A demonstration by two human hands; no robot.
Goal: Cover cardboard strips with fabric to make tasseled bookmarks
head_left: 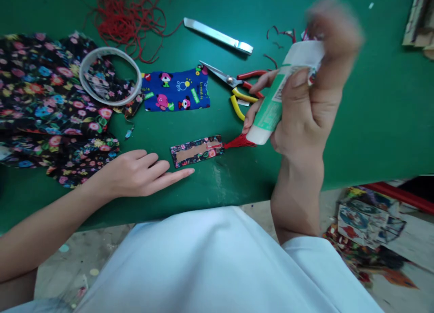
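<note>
One right hand [300, 107] grips a white-and-green tube [271, 109] above the green bench [373, 100]; the left hand [135, 174], empty, loosely open, is just beside a flat floral-edged strip [193, 153] with a red tassel [239, 142].

Rectangular floral-edged fabric strip [197, 151] before rectangular blue printed cloth [176, 90], round whitish plastic ring [82, 74] at cloth's left, on black floral fabric [37, 87]

The single view comes from a camera on the person's head, facing forward and steeply down over the pale shirt [217, 263] at lower centre; the nearby green tabletop [369, 119] spans the upper frame, the floor [105, 245] showing below its edge.
</note>
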